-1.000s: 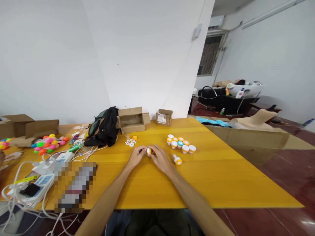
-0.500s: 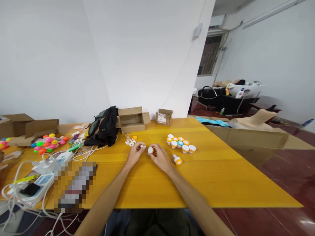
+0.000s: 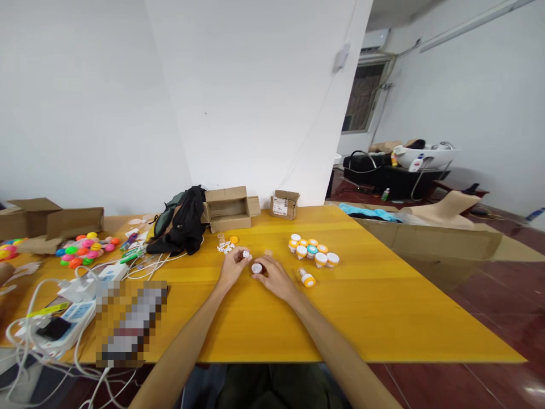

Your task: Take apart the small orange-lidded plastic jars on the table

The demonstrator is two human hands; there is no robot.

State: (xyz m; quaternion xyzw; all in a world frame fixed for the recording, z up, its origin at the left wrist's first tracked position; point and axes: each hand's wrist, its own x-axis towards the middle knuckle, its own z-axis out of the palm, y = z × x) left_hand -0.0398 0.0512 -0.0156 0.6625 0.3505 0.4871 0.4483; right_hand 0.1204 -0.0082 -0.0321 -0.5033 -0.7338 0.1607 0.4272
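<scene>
My left hand [image 3: 232, 270] pinches a small white piece with dark spots or holes [image 3: 247, 254] between thumb and fingertips. Just to its right, my right hand [image 3: 276, 277] has its fingers around a small round white cap-like part [image 3: 256, 268], whose round face is turned up. Beyond the left hand lies a cluster of similar white spotted pieces [image 3: 225, 247], with an orange round part [image 3: 234, 240] beside it. To the right of my right hand, one white-and-orange capped piece with a clear end [image 3: 307, 279] lies on its side. Several more capped pieces [image 3: 321, 259] stand grouped behind it.
An open cardboard box [image 3: 230, 213] and a smaller carton [image 3: 284, 205] stand by the wall. A black bag [image 3: 183, 227], coloured balls [image 3: 87, 247], power strips [image 3: 79, 321] with cables and a blurred-out device [image 3: 136, 324] occupy the left of the wooden table [image 3: 383, 318].
My right hand has lowered slightly and tipped the round white part so its face points up. A tan disc shape now shows beyond that hand. My left hand stays nearly in place.
</scene>
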